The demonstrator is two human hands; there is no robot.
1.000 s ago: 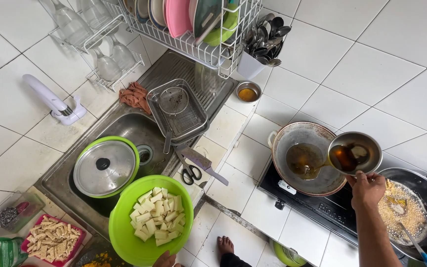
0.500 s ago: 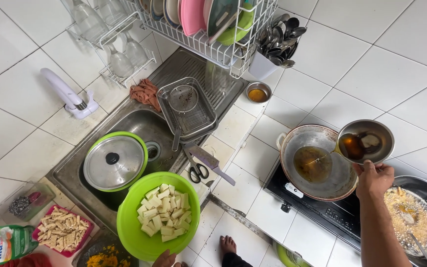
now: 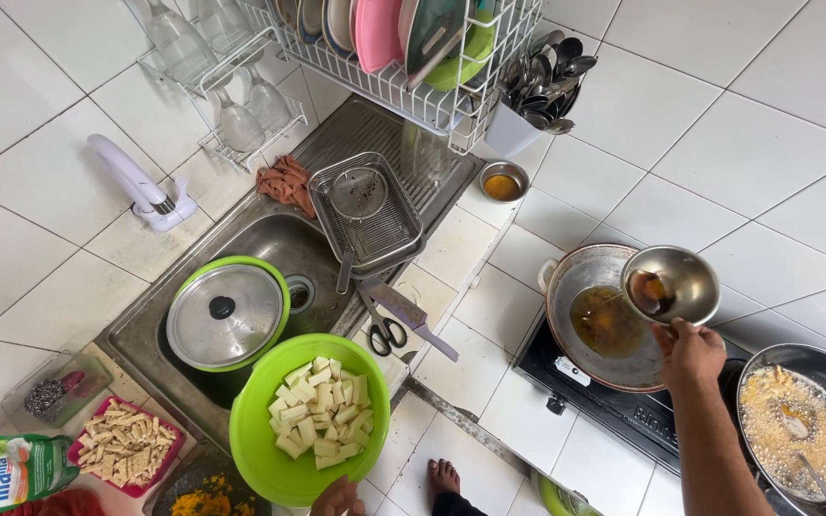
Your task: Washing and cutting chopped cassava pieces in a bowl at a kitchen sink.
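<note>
Two hands are seen in the single head view. The right hand (image 3: 688, 352) is closed around the rim of a small round steel bowl (image 3: 673, 283), which is tilted over a wide steel pan (image 3: 597, 315) holding brown oil; a thin stream is being poured from bowl to pan. The pan sits on a black stove (image 3: 614, 411) at the right end of the white tiled counter (image 3: 470, 363). Just beside it, at the right edge, a dark wok of bubbling fried pieces (image 3: 800, 420) is seen.

The left hand (image 3: 338, 499) shows only partly at the bottom edge, its fingers curled under the rim of a round bright green plastic bowl of pale cubed pieces (image 3: 310, 417), held over the counter's front edge near the steel sink (image 3: 270, 239). In the sink stands a green pot under a steel lid (image 3: 227, 313). Black-handled scissors (image 3: 386, 330) lie on the counter between sink and stove.
</note>
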